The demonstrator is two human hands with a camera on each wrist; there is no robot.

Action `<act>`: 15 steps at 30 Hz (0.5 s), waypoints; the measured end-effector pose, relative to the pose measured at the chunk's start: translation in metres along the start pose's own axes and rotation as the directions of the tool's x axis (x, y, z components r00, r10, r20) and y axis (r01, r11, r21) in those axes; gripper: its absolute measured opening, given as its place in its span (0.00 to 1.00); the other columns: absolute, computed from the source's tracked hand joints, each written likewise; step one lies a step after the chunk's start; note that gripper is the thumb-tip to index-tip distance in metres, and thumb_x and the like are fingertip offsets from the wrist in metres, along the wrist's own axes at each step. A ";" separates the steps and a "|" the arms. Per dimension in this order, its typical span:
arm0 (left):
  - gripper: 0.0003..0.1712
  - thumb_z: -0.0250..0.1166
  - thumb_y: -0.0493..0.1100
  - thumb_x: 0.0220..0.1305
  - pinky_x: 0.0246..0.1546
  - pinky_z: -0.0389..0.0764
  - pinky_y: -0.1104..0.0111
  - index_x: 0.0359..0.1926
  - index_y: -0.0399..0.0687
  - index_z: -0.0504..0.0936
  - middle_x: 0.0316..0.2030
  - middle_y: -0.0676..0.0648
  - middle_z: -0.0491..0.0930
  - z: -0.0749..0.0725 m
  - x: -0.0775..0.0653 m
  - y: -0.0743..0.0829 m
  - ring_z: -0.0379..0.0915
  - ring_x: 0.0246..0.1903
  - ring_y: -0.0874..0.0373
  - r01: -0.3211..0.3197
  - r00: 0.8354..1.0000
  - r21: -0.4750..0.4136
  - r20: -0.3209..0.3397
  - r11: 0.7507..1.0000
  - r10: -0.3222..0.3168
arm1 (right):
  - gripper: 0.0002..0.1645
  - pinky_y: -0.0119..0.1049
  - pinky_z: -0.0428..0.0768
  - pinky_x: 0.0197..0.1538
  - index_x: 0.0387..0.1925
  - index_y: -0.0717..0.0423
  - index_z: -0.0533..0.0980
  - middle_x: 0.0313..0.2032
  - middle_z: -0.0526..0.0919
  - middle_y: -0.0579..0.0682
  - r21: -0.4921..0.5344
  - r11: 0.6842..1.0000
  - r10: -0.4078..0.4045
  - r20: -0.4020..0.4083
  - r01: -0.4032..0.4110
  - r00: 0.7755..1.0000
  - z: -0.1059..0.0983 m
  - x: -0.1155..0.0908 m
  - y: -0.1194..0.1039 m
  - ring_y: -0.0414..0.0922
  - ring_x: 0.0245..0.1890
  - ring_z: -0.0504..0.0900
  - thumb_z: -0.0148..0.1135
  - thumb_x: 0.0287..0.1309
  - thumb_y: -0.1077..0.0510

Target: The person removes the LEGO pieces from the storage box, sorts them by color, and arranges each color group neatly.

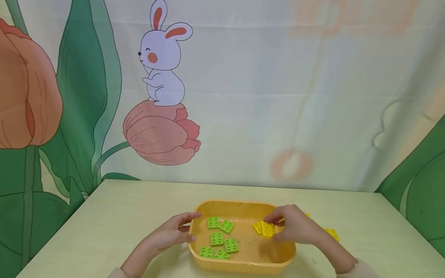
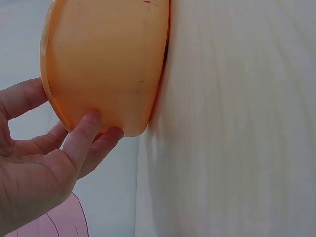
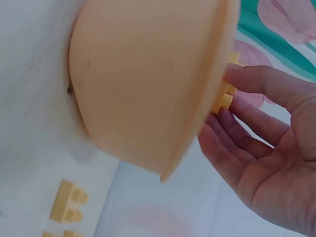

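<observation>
A yellow-orange plastic tub [image 1: 257, 266] stands on the table. At its left end my left hand [image 1: 172, 234] holds it, with digits at the rim and fingertips against the outer wall [image 2: 108, 64] in the left wrist view. My right hand [image 1: 297, 226] reaches over the right rim and pinches a yellow toy brick [image 1: 268, 229] between thumb and fingers. In the right wrist view this brick [image 3: 224, 96] is partly hidden by the rim. Another yellow brick [image 1: 257, 227] shows just left of it. Several green bricks [image 1: 216, 239] lie in the tub's left half.
On the table [image 1: 139, 200] right of the tub sit a yellow brick [image 1: 332, 234] and another one [image 1: 308, 215], mostly hidden behind my right hand. A printed curtain [image 1: 243, 96] with a rabbit and tulips hangs behind the table's far edge.
</observation>
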State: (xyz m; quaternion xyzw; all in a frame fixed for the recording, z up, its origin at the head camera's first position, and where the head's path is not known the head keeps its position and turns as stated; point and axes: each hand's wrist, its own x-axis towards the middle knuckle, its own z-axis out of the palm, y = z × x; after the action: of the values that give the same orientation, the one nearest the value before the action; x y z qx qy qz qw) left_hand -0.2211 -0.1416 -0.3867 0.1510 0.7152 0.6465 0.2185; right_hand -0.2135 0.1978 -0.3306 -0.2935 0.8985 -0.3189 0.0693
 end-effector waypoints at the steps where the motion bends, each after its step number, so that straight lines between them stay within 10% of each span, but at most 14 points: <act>1: 0.37 0.60 0.27 0.53 0.49 0.75 0.61 0.64 0.30 0.57 0.63 0.29 0.54 0.000 0.000 0.000 0.58 0.60 0.36 0.000 1.000 0.000 0.001 1.000 0.000 | 0.20 0.37 0.80 0.41 0.40 0.63 0.79 0.37 0.81 0.49 0.007 1.000 0.002 -0.011 -0.002 1.000 -0.003 -0.002 0.001 0.43 0.36 0.79 0.70 0.38 0.65; 15: 0.37 0.60 0.27 0.54 0.50 0.74 0.61 0.64 0.30 0.56 0.64 0.29 0.53 0.000 -0.001 0.000 0.57 0.60 0.35 -0.011 1.000 -0.001 0.011 1.000 0.011 | 0.23 0.39 0.80 0.42 0.42 0.63 0.79 0.40 0.81 0.54 0.125 0.991 0.064 -0.095 -0.052 0.993 -0.033 -0.039 0.034 0.37 0.36 0.77 0.72 0.41 0.58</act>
State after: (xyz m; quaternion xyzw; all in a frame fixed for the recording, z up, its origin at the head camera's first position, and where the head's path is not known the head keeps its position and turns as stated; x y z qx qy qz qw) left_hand -0.2202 -0.1424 -0.3867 0.1583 0.7130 0.6471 0.2188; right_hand -0.2083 0.2593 -0.3284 -0.2465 0.8877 -0.3854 0.0518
